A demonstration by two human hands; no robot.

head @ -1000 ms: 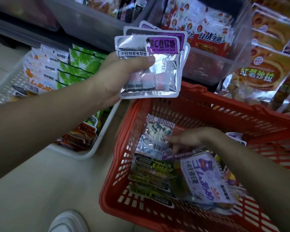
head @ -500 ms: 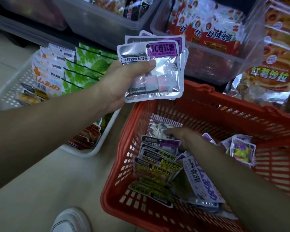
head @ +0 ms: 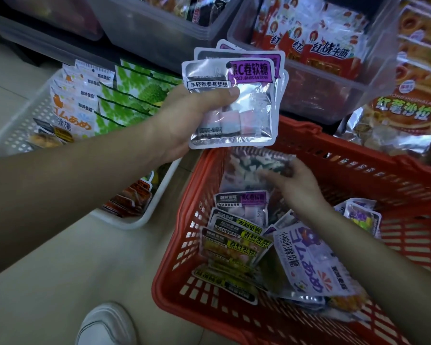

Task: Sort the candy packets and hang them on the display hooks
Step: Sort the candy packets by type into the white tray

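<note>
Your right hand (head: 296, 185) has lifted a clear crinkly candy packet (head: 249, 168) near the far edge of the red plastic basket (head: 184, 220), pinching it. Your left hand (head: 184, 120) grips the silver purple-label packets (head: 254, 100) above. They look light and slippery, so hold the top edge.

The red basket (head: 184, 235) stands open from above, but loose packets (head: 237, 242) crowd its floor, the right hand (head: 296, 185), gripping a blurred packet (head: 246, 166), reaches across it, the left hand's (head: 184, 120) fanned packets (head: 254, 103) overhang its far-left corner, and clear bins (head: 316, 100) wall its far side.
</note>
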